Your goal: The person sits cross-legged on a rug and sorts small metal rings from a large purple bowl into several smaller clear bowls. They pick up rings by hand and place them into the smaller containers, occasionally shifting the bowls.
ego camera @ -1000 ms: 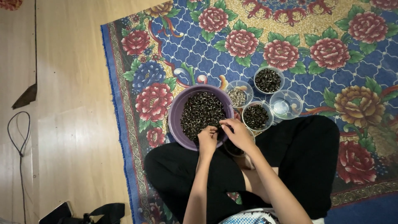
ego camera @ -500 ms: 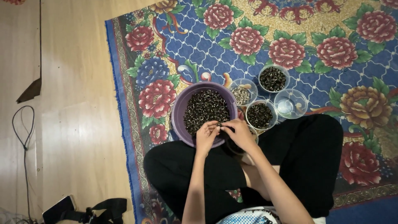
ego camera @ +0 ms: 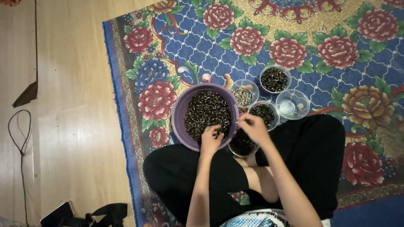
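A floral rug (ego camera: 294,46) covers most of the wooden floor (ego camera: 71,126), and the person sits cross-legged on it in black trousers, knees spread to about 8 and 3 o'clock. Just ahead of the lap, near centre, stands a purple bowl (ego camera: 182,110) heaped with small dark metal rings (ego camera: 206,111). At the bowl's 3 o'clock sit clear plastic cups: one with paler pieces (ego camera: 244,94) touching its rim, one with dark rings (ego camera: 264,115) beside that, a fuller one (ego camera: 274,79) at 1 o'clock, an almost empty one (ego camera: 292,104) farthest right, and another dark-filled cup (ego camera: 242,145) tucked between the hands at the bowl's 5 o'clock. The left hand (ego camera: 210,138) rests on the bowl's near edge, fingers curled down into the rings; whether it has pinched any I cannot tell. The right hand (ego camera: 252,128) hovers over the gap between bowl and cups, fingertips drawn together as if nipping something tiny, though nothing shows in them. The likely trouble is spillage: the bowl is full to the brim and the left wrist bears on its edge, so a tilt could scatter rings into the busy rug pattern. The crowded cups could also be knocked by the right forearm, mixing their contents.
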